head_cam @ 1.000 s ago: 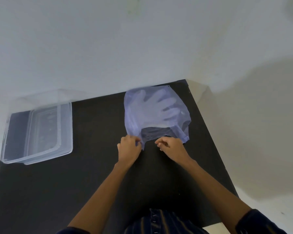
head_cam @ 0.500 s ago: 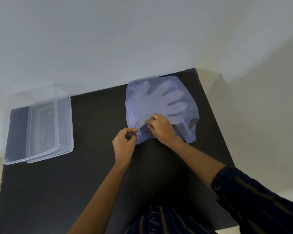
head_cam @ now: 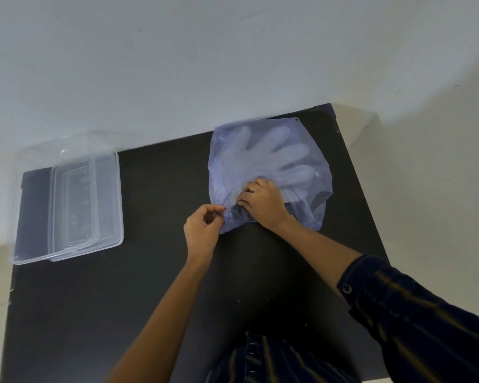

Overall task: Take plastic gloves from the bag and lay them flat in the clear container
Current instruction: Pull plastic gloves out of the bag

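Note:
A translucent bluish plastic bag [head_cam: 227, 150] lies on the black table [head_cam: 155, 272] at the far right. Pale plastic gloves [head_cam: 274, 153] show through it, fingers spread away from me. My left hand [head_cam: 203, 230] pinches the bag's near left edge at the opening. My right hand [head_cam: 263, 200] reaches into the bag's mouth, its fingertips closed on the glove cuffs inside. The clear container [head_cam: 28, 208] sits at the table's far left, with its clear lid [head_cam: 78, 205] lying in or against it.
A white wall [head_cam: 233, 51] runs behind the table's far edge. The table's right edge [head_cam: 371, 217] drops to a pale floor. My dark striped sleeve [head_cam: 412, 313] covers the right forearm near the front edge.
My right hand has moved from the bag's near edge forward into its mouth and onto the gloves. The left hand keeps its pinch on the bag's edge.

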